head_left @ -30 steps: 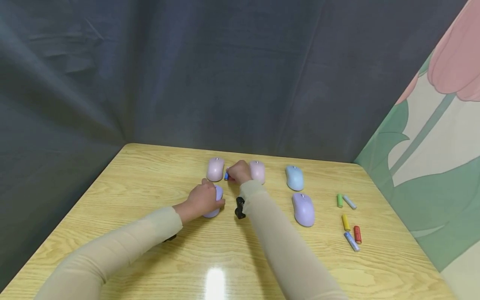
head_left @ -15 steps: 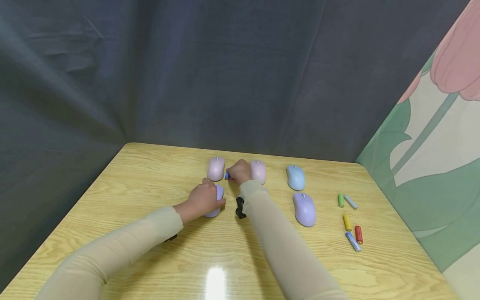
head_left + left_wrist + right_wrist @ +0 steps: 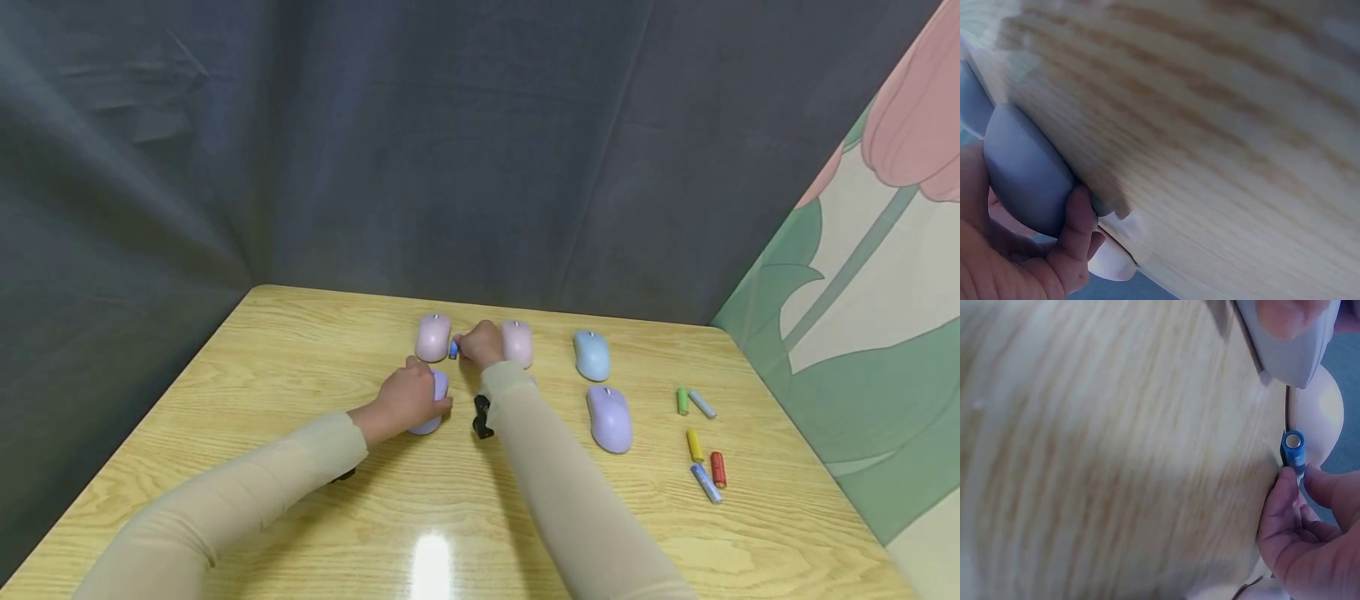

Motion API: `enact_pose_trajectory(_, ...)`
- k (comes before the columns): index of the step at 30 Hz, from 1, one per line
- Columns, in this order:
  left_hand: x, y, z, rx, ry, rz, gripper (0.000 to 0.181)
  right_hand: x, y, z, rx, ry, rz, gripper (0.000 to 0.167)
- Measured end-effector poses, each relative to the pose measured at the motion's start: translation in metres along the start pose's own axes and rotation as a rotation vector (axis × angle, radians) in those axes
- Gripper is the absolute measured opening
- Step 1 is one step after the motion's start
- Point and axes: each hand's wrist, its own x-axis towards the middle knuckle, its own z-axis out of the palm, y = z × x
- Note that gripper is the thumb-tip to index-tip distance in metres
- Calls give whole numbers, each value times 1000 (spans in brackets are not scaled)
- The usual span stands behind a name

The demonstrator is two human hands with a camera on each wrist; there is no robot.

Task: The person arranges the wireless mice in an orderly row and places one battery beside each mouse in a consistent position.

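Observation:
My left hand (image 3: 406,397) grips a purple mouse (image 3: 439,384) on the table, its fingers and thumb on the sides; the left wrist view shows the same mouse (image 3: 1025,172) in the hand (image 3: 1041,262). Just beyond and to the right, my right hand (image 3: 482,342) pinches a small blue battery (image 3: 453,350) between thumb and fingertips. In the right wrist view the blue battery (image 3: 1294,450) shows one end, above the hand (image 3: 1316,544). The battery is between two pink mice, the left one (image 3: 433,337) and the right one (image 3: 517,343).
Right of my right arm lie a light blue mouse (image 3: 592,356) and another purple mouse (image 3: 610,419). Farther right are several batteries, among them a green one (image 3: 682,401), a yellow one (image 3: 695,446) and a red one (image 3: 718,469). A dark curtain (image 3: 450,150) hangs behind the table.
The blue battery between my right fingertips has shifted very slightly. Both hands otherwise keep their places, and the head view has moved a little.

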Motion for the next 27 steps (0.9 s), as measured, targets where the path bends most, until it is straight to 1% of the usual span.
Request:
enact_pose_trajectory(3, 1, 1, 0, 0, -2, 5, 56, 0, 2, -1, -11, 3, -6, 26)
enact_pose_trajectory(8, 2, 2, 0, 0, -19, -9, 58, 0, 1, -5, 20, -18, -13, 26)
enact_pose_trajectory(13, 4, 1, 0, 28, -24, -15, 61, -3, -6, -21, 26, -6, -60, 27)
enact_pose_trajectory(15, 4, 0, 0, 33, -20, -15, 60, -4, -11, -31, 38, -9, -78, 30)
enact_pose_trajectory(19, 4, -2, 0, 22, -14, -19, 56, -7, -22, -59, 85, -49, -70, 37)
enact_pose_trajectory(22, 4, -4, -1, 15, -16, -22, 55, -11, -26, -83, 45, -76, -75, 42)
enact_pose_trajectory(25, 3, -5, -1, 12, -22, -29, 56, -19, -25, -107, -3, -95, -111, 48)
enact_pose_trajectory(27, 2, -6, -1, 17, -23, -29, 58, -25, -22, -123, 11, -110, -132, 50)
